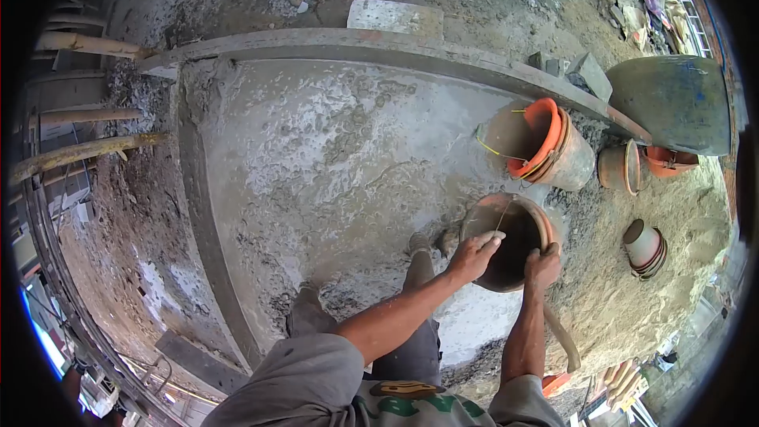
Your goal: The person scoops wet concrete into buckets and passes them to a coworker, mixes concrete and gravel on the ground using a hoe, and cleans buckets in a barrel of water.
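A worn orange-rimmed bucket (541,217), with a dark inside, is tilted in front of my legs. My left hand (476,258) is closed around its thin wire handle (503,213), over the near side of the opening. With the fingers wrapped over the edge, my right hand (542,267) grips the bucket's rim on the right. What the bucket holds, if anything, is too dark to make out. Just beyond it, a stack of nested orange buckets (571,160) lies on its side. Below my right hand, a curved wooden handle (562,340) sticks out.
Wet grey cement (332,134) spreads inside a frame of boards (379,41). At the right stand a large drum (670,105), smaller buckets (619,168) and a sand pile (672,237). Bamboo poles (87,152) line the left side. Concrete blocks (589,77) lie near the drum.
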A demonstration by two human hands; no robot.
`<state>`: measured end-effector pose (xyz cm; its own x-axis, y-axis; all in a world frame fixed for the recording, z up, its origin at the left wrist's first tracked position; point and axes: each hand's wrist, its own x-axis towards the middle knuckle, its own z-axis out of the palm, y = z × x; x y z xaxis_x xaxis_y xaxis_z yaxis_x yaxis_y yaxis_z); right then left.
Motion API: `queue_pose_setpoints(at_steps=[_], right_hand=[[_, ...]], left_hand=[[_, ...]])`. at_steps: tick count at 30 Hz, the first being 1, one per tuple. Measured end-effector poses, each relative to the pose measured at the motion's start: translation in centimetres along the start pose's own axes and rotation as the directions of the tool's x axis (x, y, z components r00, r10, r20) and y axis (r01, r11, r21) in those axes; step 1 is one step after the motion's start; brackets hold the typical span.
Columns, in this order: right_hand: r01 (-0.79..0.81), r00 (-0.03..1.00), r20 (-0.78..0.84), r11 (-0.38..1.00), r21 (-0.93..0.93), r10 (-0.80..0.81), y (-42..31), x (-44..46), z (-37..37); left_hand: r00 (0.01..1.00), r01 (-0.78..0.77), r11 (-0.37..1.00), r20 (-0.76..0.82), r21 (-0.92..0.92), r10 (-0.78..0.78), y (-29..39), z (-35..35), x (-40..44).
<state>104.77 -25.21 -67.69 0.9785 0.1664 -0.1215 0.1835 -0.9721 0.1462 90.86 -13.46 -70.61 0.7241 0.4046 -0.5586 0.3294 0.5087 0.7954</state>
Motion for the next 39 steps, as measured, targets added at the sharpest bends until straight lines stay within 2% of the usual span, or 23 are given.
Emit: queue_pose_setpoints(at_steps=[3, 4, 5, 6, 7, 8, 9, 10, 12, 14, 16, 18, 19, 20, 21, 22, 24, 27, 28, 31, 34, 37, 39], right_hand=[[-0.012, 0.987, 0.160, 0.999, 0.051, 0.004, 5.8, 2.3, -0.8], [0.009, 0.993, 0.118, 0.998, 0.055, -0.015, 6.1, 3.9, -0.9], [0.033, 0.995, 0.088, 0.998, 0.047, -0.037, 5.8, 4.7, -1.8], [0.031, 0.995, 0.097, 0.999, 0.024, -0.033, 6.5, 4.1, -2.4], [0.109, 0.988, 0.097, 0.991, 0.079, -0.116, 6.9, 4.4, -2.3], [-0.068, 0.937, 0.349, 0.972, 0.223, -0.014, 5.7, 4.6, -2.8], [-0.262, 0.815, 0.579, 0.912, 0.316, 0.034, 3.6, 4.9, -4.0], [-0.457, 0.641, 0.767, 0.816, 0.354, 0.026, 1.6, 5.4, -4.6], [-0.473, 0.474, 0.879, 0.855, 0.211, 0.045, -1.5, 5.4, -2.4], [-0.412, 0.583, 0.804, 0.812, 0.414, -0.114, -4.4, 6.0, 1.8], [-0.085, 0.752, 0.600, 0.862, 0.500, -0.274, -10.2, 7.5, 2.4], [0.109, 0.821, 0.407, 0.810, 0.576, -0.400, -15.4, 8.4, 3.6], [0.156, 0.883, 0.299, 0.826, 0.542, -0.363, -17.4, 8.3, 5.4], [0.205, 0.928, 0.175, 0.843, 0.498, -0.329, -19.5, 8.2, 7.2], [0.210, 0.946, 0.124, 0.860, 0.466, -0.298, -22.1, 6.9, 8.3], [0.216, 0.960, 0.069, 0.876, 0.431, -0.270, -24.9, 5.1, 9.5], [0.321, 0.947, -0.046, 0.920, 0.225, -0.319, -28.8, 2.3, 15.1], [0.245, 0.960, 0.074, 0.936, 0.255, -0.271, -34.4, -2.6, 17.1], [0.261, 0.959, 0.035, 0.925, 0.276, -0.281, -34.9, -3.8, 18.3], [0.306, 0.951, -0.065, 0.879, 0.365, -0.304, -34.0, -6.4, 21.2], [0.438, 0.898, -0.118, 0.838, 0.325, -0.423, -32.0, -8.5, 23.4], [0.447, 0.894, -0.149, 0.851, 0.274, -0.422, -33.7, -13.0, 23.0], [0.433, 0.902, -0.134, 0.853, 0.293, -0.411, -33.5, -15.6, 22.4]], left_hand=[[0.999, 0.028, 1.000, 0.033, 0.003, -0.029, -1.7, 0.1, -1.2], [1.000, -0.002, 1.000, 0.027, -0.005, 0.002, -1.9, 0.3, 0.8], [0.984, -0.176, 0.984, 0.029, 0.029, 0.175, -0.3, 0.2, 0.8], [0.988, -0.156, 0.987, 0.020, 0.041, 0.155, 1.9, 0.4, 0.2], [0.992, -0.121, 0.990, 0.024, 0.065, 0.120, 4.7, -0.2, -0.3], [0.994, -0.109, 0.989, 0.027, 0.098, 0.106, 6.8, -0.9, 0.1], [0.975, -0.211, 0.973, -0.046, 0.098, 0.216, 7.6, -1.1, 0.4], [0.973, -0.225, 0.972, -0.044, 0.074, 0.228, 8.6, -1.8, 0.9], [0.969, -0.244, 0.970, -0.046, 0.023, 0.244, 10.2, -4.4, 1.2], [0.935, -0.316, 0.937, -0.117, 0.147, 0.334, 11.9, -7.9, 2.1], [0.904, -0.296, 0.943, -0.274, 0.152, 0.328, 11.3, -12.2, 4.3], [0.873, -0.206, 0.963, -0.412, 0.174, 0.261, 8.3, -16.8, 7.9], [0.845, -0.155, 0.970, -0.483, 0.190, 0.230, 5.7, -18.8, 10.1], [0.817, -0.076, 0.956, -0.532, 0.284, 0.223, 1.3, -21.0, 13.3], [0.787, 0.009, 0.931, -0.577, 0.365, 0.219, -3.4, -22.4, 15.8], [0.794, 0.051, 0.976, -0.601, 0.212, 0.089, -6.8, -23.2, 16.8], [0.791, 0.133, 0.985, -0.587, -0.110, -0.172, -12.3, -24.7, 18.3], [0.874, 0.079, 0.925, -0.420, -0.373, -0.244, -16.8, -26.9, 16.8], [0.899, 0.065, 0.889, -0.360, -0.454, -0.249, -17.3, -28.0, 15.9], [0.938, -0.189, 0.943, -0.335, -0.275, 0.090, -17.0, -30.2, 13.4], [0.959, -0.035, 0.913, -0.271, -0.407, -0.084, -18.9, -31.2, 9.2], [0.957, -0.150, 0.914, -0.287, -0.377, 0.039, -20.8, -33.4, 6.7], [0.970, -0.090, 0.876, -0.239, -0.474, -0.030, -21.0, -34.4, 3.1]])
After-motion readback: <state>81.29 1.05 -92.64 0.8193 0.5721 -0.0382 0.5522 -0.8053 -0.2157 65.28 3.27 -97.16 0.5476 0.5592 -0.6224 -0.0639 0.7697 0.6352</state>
